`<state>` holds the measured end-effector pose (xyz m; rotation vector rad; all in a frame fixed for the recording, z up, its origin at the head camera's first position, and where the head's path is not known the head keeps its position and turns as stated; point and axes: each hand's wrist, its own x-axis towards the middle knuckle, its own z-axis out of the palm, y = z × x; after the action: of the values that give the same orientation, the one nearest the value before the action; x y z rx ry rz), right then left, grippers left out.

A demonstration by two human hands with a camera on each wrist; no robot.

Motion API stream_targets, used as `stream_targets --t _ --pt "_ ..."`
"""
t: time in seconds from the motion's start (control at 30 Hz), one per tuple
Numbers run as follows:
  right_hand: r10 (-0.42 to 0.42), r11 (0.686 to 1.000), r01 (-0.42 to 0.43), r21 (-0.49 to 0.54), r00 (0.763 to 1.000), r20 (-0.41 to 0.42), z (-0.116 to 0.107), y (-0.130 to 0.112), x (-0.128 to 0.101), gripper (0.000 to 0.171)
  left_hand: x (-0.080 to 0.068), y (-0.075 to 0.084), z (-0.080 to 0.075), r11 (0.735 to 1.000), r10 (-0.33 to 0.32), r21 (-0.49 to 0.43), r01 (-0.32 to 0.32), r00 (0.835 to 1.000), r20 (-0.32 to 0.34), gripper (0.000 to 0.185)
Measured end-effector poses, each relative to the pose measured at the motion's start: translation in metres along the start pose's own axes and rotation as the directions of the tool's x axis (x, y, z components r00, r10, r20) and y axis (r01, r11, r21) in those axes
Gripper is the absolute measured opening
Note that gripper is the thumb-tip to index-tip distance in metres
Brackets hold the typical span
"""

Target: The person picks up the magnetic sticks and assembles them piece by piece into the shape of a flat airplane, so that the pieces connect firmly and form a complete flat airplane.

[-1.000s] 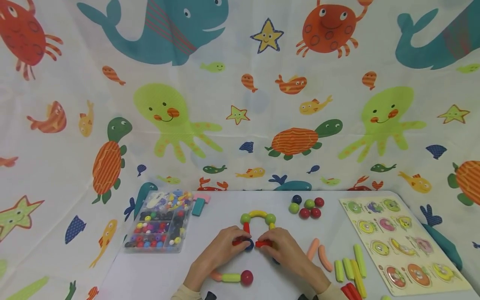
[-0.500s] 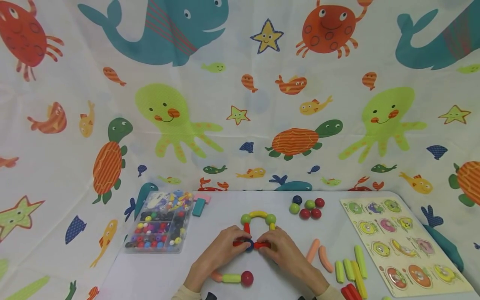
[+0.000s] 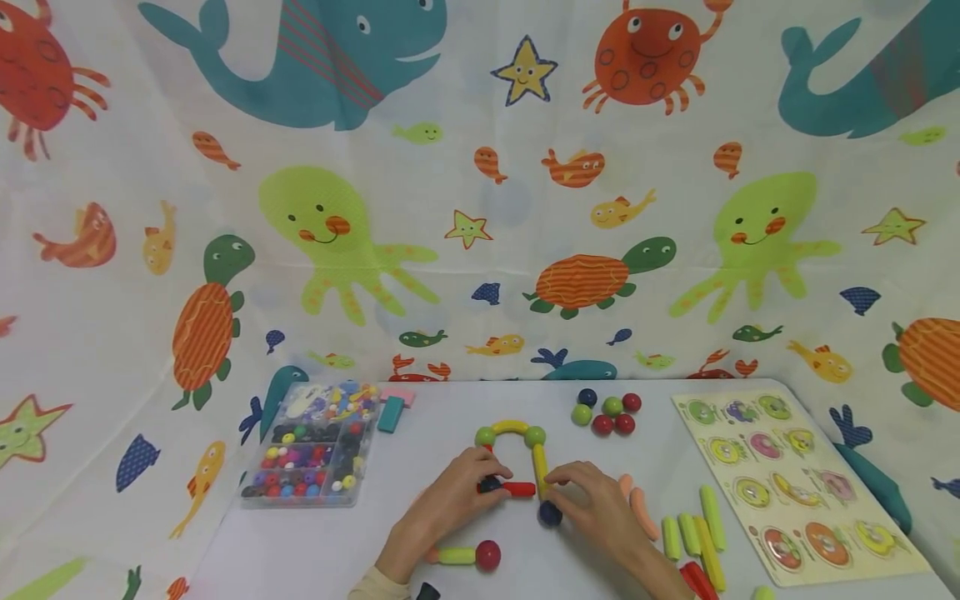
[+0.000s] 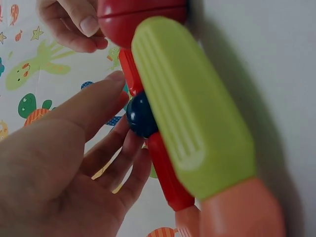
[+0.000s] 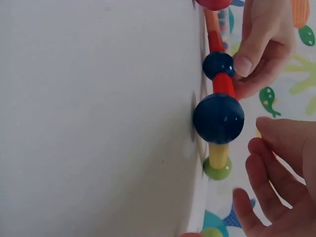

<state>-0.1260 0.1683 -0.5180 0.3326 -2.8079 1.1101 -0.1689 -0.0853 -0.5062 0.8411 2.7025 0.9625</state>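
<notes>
A toy arch of a yellow curved stick (image 3: 511, 427) and two green balls stands flat on the white table (image 3: 450, 400). My left hand (image 3: 450, 496) pinches a dark blue ball (image 3: 490, 483) (image 5: 218, 65) that joins a red stick (image 3: 519, 489) lying across the arch. In the left wrist view my fingers (image 4: 113, 148) lie against that ball (image 4: 140, 116). My right hand (image 3: 592, 500) hovers relaxed beside a second dark blue ball (image 3: 550, 513) (image 5: 218, 118) at the foot of a yellow stick (image 3: 540, 460), its fingers (image 5: 276, 163) a little apart from the ball.
A green stick with a red ball (image 3: 488, 554) lies by my left wrist. A clear bead box (image 3: 311, 458) sits at the left, loose balls (image 3: 603, 412) at the back, orange and green sticks (image 3: 693, 533) at the right, and a peg puzzle board (image 3: 795, 483) beyond them.
My right hand has let go of the red stick and drawn back to the right, uncovering the second blue ball. The red stick now sits against the ball in my left hand.
</notes>
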Motion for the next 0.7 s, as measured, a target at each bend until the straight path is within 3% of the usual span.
stream_targets --t 0.3,0.7 --pt "-0.004 0.998 -0.008 0.064 0.983 0.186 0.0 0.009 -0.012 0.034 0.004 0.003 0.005 0.995 0.002 0.103 -0.001 1.0 -0.004 0.027" --pt "0.061 0.997 -0.066 0.033 0.989 0.134 0.0 0.009 -0.003 0.032 0.006 0.006 0.005 0.995 0.003 0.104 -0.002 1.0 -0.006 0.021"
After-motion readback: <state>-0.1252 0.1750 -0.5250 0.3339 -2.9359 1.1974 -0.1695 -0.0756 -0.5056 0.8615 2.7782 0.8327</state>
